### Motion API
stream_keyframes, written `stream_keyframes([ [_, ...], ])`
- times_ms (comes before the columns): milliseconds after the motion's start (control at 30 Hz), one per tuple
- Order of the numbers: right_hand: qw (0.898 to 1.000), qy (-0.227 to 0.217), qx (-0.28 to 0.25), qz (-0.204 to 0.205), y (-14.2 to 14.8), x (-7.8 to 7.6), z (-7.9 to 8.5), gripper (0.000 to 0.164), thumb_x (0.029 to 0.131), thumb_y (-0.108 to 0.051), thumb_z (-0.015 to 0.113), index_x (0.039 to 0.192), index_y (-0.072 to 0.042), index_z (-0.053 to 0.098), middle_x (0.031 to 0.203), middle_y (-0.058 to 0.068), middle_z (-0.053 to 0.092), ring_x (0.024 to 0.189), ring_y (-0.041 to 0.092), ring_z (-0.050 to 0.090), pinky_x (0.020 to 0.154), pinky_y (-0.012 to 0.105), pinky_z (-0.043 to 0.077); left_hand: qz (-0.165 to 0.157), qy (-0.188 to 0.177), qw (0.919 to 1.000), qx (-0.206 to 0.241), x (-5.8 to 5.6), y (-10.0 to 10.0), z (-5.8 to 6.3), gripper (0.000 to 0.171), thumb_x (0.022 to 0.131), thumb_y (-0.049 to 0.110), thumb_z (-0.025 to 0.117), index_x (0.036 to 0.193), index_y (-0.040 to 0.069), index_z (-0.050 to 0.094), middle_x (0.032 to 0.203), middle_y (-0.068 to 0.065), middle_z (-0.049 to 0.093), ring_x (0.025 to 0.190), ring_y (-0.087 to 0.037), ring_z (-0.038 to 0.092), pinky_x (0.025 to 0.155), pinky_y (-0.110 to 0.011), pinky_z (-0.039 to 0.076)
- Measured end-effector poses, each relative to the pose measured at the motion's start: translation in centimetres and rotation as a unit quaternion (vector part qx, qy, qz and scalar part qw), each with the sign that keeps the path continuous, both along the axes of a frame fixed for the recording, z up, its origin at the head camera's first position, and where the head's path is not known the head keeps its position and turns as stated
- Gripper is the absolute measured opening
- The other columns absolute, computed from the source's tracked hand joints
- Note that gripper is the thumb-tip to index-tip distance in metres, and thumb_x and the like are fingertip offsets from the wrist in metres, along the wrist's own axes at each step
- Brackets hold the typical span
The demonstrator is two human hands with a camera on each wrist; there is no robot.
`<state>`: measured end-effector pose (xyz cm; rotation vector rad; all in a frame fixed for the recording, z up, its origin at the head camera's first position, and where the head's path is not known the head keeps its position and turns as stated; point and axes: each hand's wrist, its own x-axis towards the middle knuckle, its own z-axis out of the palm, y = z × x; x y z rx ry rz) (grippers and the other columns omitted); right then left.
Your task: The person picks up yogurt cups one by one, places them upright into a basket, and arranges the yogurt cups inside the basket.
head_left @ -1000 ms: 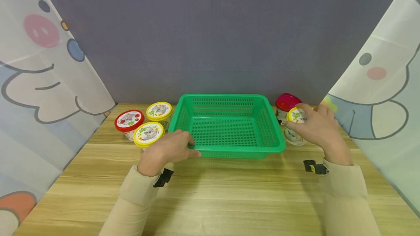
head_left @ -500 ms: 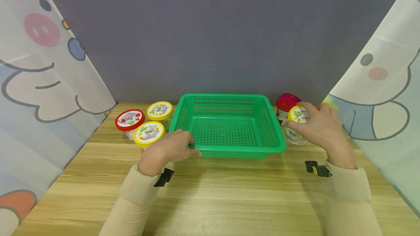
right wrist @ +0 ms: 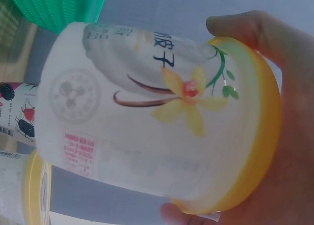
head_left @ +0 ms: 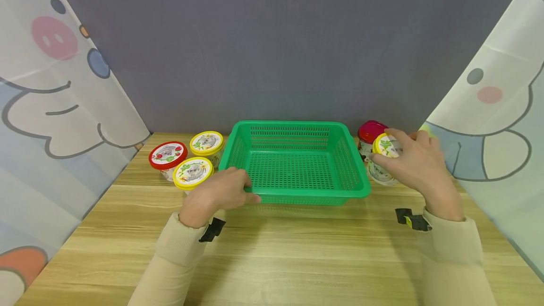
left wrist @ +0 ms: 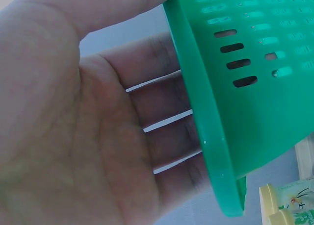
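My left hand (head_left: 217,193) holds the near left part of the green basket (head_left: 306,193). Its thumb lies on one side of the rim and the fingers on the other, as the left wrist view of the basket wall (left wrist: 274,122) shows. On the far right, my right hand (head_left: 418,162) grips a yellow-lidded cup (head_left: 381,174) around its lid, from above. In the right wrist view this cup (right wrist: 147,117) has a vanilla-flower print, with thumb and fingers on opposite sides of the lid. No contents show inside the basket.
Behind the held cup is a crimson-lidded cup (head_left: 371,131). Another yellow-lidded cup (right wrist: 17,186) shows in the right wrist view. Left of the basket stand a red-lidded cup (head_left: 167,155) and two yellow-lidded cups (head_left: 206,143). A grey panel (head_left: 272,46) rises behind the wooden table (head_left: 297,259).
My right hand has shifted slightly to the right, and the yellow-lidded cup in its grip has risen a little. My left hand and the basket stay where they were.
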<state>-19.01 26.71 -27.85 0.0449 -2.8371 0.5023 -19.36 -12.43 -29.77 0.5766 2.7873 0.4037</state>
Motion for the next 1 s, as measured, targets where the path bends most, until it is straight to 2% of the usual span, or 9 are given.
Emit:
stream_keyframes([
  [333, 1.0, 0.021, -0.003, 0.002, -0.3, 0.0, 0.2, 0.069, 0.093, -0.044, 0.056, 0.148, -0.004, 0.046, 0.128, 0.037, 0.04, 0.114, 0.054, 0.033, 0.076, 0.058, 0.032, 0.0, -0.003, 1.0, 0.004, -0.1, 0.0, 0.0, 0.03, 0.092, 0.036, 0.077, 0.075, 0.012, 0.071, 0.063, 0.006, 0.045, 0.064, -0.012, 0.045, 0.06, -0.03, 0.04],
  [700, 0.999, 0.033, -0.015, 0.015, -0.5, 0.1, 0.4, 0.069, 0.093, -0.046, 0.058, 0.147, -0.003, 0.048, 0.127, 0.035, 0.044, 0.117, 0.052, 0.035, 0.076, 0.056, 0.031, 0.002, -0.003, 1.0, 0.002, -0.1, 0.1, 0.0, 0.024, 0.091, 0.036, 0.077, 0.084, 0.013, 0.075, 0.074, 0.005, 0.061, 0.071, -0.013, 0.054, 0.066, -0.032, 0.046],
  [900, 0.999, 0.029, -0.025, 0.019, -0.9, 0.3, 0.5, 0.071, 0.094, -0.049, 0.059, 0.148, -0.005, 0.047, 0.13, 0.035, 0.042, 0.118, 0.053, 0.033, 0.073, 0.054, 0.033, -0.004, 0.001, 1.0, 0.001, -0.2, 0.1, 0.0, 0.03, 0.091, 0.037, 0.077, 0.075, 0.012, 0.072, 0.065, 0.007, 0.046, 0.064, -0.011, 0.046, 0.061, -0.03, 0.041],
  [1000, 0.999, 0.026, -0.024, 0.022, -1.2, 0.3, 0.5, 0.071, 0.094, -0.049, 0.06, 0.149, -0.007, 0.047, 0.13, 0.034, 0.042, 0.118, 0.051, 0.034, 0.072, 0.053, 0.034, -0.003, -0.001, 1.0, 0.002, -0.1, 0.1, -0.1, 0.029, 0.091, 0.037, 0.077, 0.076, 0.013, 0.071, 0.065, 0.006, 0.048, 0.065, -0.012, 0.047, 0.061, -0.031, 0.041],
])
